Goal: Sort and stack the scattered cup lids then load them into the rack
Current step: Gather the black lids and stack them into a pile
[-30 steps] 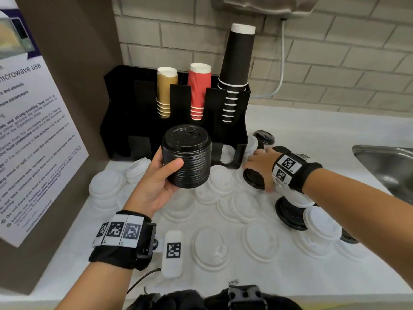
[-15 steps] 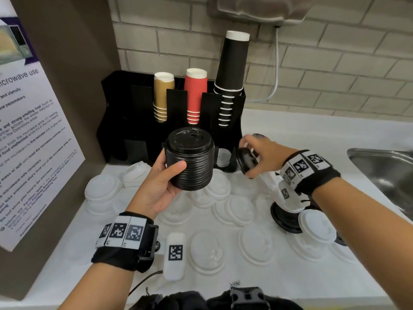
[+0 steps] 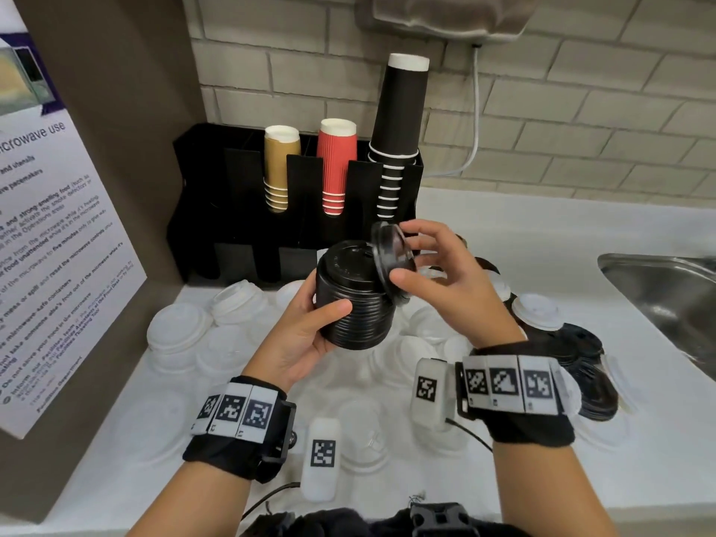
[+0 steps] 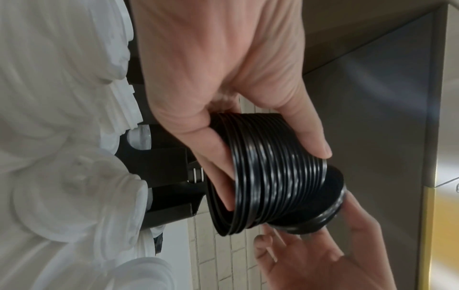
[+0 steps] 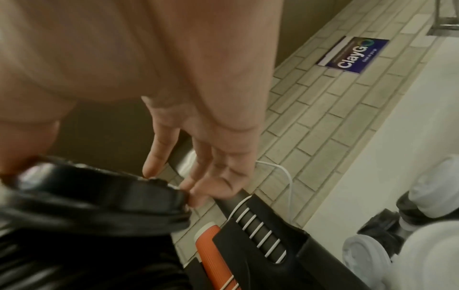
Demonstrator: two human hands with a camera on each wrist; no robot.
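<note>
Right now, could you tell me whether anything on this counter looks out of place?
Yes: loose white lids lie scattered over the counter, with black lids heaped near the sink. The single black lid in the right hand is tilted on edge, not seated on the stack.

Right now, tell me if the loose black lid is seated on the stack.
Not seated: the black lid stands tilted on edge beside the stack.

Tall black lid stack [image 3: 354,300] held upright, single black lid [image 3: 391,255] tilted at its top
</note>
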